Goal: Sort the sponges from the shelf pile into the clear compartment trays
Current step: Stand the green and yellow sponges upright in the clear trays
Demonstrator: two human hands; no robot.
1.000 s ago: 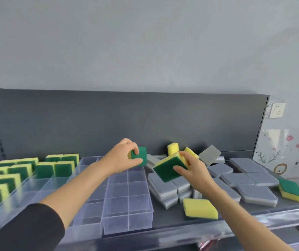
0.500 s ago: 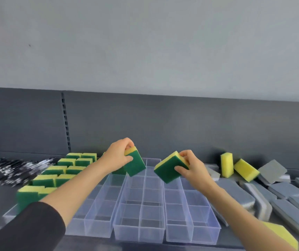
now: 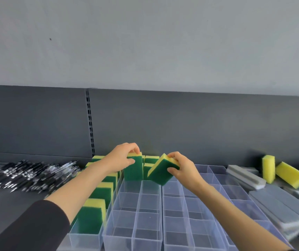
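My left hand (image 3: 123,156) pinches a green-and-yellow sponge (image 3: 134,169) by its top and holds it upright at the far end of a clear compartment tray (image 3: 136,214). My right hand (image 3: 182,168) grips a second green-and-yellow sponge (image 3: 160,172), tilted, just to the right of the first, above the far ends of that tray and the neighbouring clear tray (image 3: 190,220). The tray on the left (image 3: 83,238) holds several green-and-yellow sponges standing upright (image 3: 90,216).
Grey sponges (image 3: 279,205) lie stacked on the shelf at the right, with two yellow ones (image 3: 268,168) leaning behind them. A blurred heap of black and silver items (image 3: 23,173) covers the shelf at the left. The dark back panel (image 3: 181,124) rises behind everything.
The view swung left, away from the pile. Both hands carried their sponges leftward and lower over the trays; the left sponge now stands upright at the tray's far end.
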